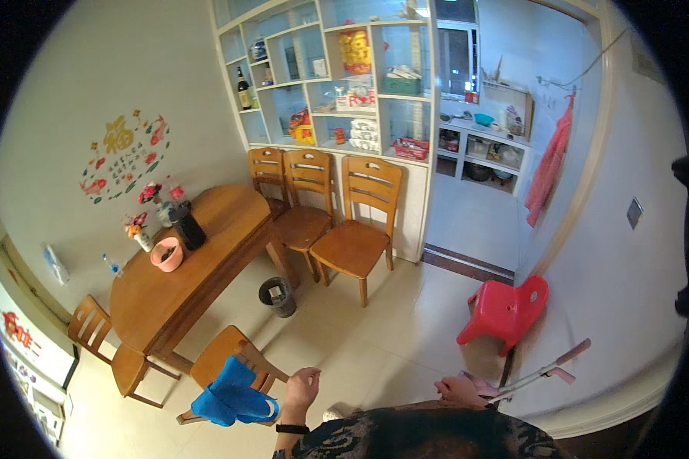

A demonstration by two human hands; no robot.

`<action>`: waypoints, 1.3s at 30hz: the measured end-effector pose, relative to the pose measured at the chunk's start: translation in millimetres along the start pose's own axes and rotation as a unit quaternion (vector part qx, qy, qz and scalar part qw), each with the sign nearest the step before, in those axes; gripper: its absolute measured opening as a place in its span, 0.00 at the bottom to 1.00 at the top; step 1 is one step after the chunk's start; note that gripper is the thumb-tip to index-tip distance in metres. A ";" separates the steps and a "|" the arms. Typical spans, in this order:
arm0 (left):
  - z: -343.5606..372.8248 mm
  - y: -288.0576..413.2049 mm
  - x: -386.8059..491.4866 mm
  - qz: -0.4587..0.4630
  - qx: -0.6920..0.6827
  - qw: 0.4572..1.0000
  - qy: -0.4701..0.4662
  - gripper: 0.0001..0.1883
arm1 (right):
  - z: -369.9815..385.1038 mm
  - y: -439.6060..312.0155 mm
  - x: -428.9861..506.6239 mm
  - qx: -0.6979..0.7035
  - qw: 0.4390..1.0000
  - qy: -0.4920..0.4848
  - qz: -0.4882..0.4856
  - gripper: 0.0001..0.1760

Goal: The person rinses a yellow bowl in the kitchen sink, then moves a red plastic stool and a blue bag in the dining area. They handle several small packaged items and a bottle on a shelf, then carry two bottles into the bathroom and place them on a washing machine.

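Observation:
My left hand, a dark band at its wrist, is loosely curled at the lower centre, just right of the back of a wooden chair. A blue cloth item hangs over that chair's back. My right hand is in front of my body at the lower right, with curled fingers, near a pair of pink-and-white crutch-like poles leaning by the wall. No object shows in either hand, but the insides of the fingers are hidden. Part of a light shoe shows between the hands.
A wooden table at the left bears a pink bowl, a black container and flower vases. A waste bin, several wooden chairs and a red plastic chair stand around. Beyond are shelves and a kitchen doorway with a raised sill.

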State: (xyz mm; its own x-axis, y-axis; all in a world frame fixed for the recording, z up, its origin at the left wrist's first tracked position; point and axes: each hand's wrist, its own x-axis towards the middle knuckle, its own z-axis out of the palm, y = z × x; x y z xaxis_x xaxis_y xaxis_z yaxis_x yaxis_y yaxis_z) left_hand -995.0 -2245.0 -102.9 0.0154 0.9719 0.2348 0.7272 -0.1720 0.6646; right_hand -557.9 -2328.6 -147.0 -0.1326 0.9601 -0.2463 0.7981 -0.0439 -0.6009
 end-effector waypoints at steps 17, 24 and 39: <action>37.0 -11.6 142.0 -0.019 0.048 0.994 -0.092 0.10 | -56.2 -19.9 120.6 -0.049 0.989 0.001 0.139 0.20; 49.4 -9.1 312.4 0.044 0.100 0.988 -0.111 0.10 | -93.3 -55.4 241.8 0.030 0.983 0.175 0.048 0.17; 159.7 35.8 496.1 0.036 0.064 0.967 -0.245 0.13 | -173.6 18.5 408.2 0.201 0.949 0.185 0.157 0.17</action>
State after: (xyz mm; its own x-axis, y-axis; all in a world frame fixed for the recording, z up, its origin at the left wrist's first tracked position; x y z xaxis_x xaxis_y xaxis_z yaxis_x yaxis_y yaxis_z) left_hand -851.7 -1743.4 -75.9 0.3699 0.9228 -0.1075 0.7900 -0.2515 0.5592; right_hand -495.2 -1889.6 -126.7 0.3503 0.9101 -0.2215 0.4662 -0.3745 -0.8015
